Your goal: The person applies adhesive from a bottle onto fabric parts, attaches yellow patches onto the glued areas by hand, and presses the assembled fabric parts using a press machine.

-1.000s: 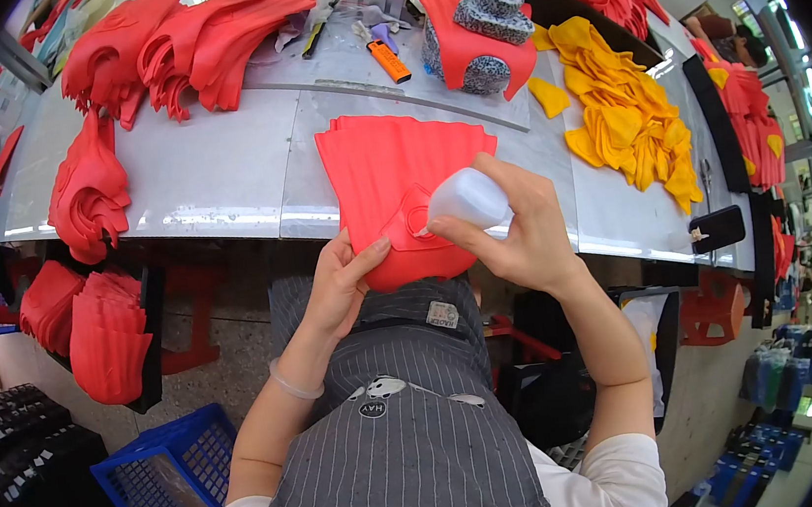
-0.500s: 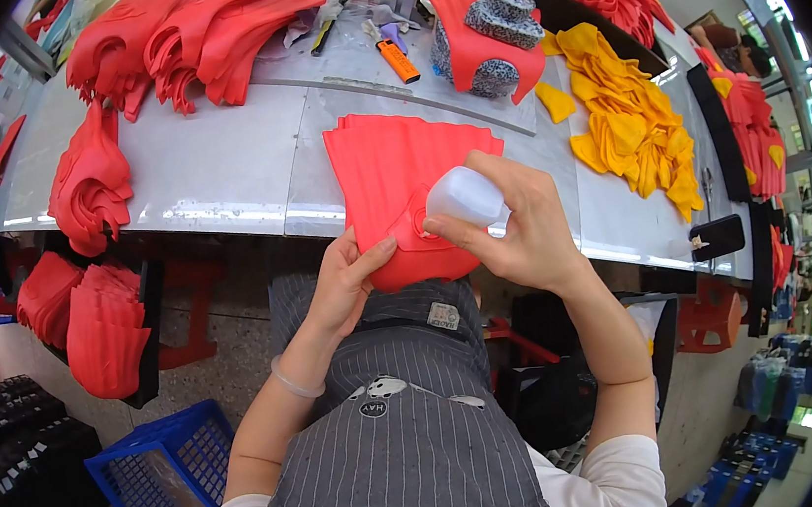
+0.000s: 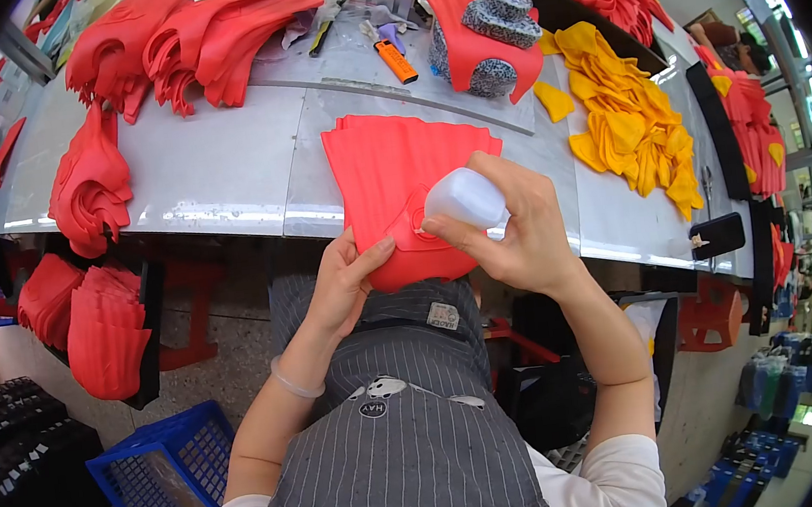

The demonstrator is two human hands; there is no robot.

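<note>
A fanned stack of red, soft-looking sheets lies over the table's front edge, its near end hanging above my lap. My left hand pinches that near end at its left side, thumb on top. In my right hand is a small translucent white plastic bottle, gripped between thumb and fingers. The bottle is tilted over the top sheet, close to an oval outline on it. Its tip is hidden, so I cannot tell whether it touches the sheet.
More red pieces are heaped at the back left. Yellow pieces lie on the right. An orange cutter sits near a speckled block draped in red. A phone-like black object is at the right edge; a blue crate stands below left.
Almost nothing differs. Both hands, the bottle and the red stack keep nearly the same positions, and the whole view has shifted very slightly.
</note>
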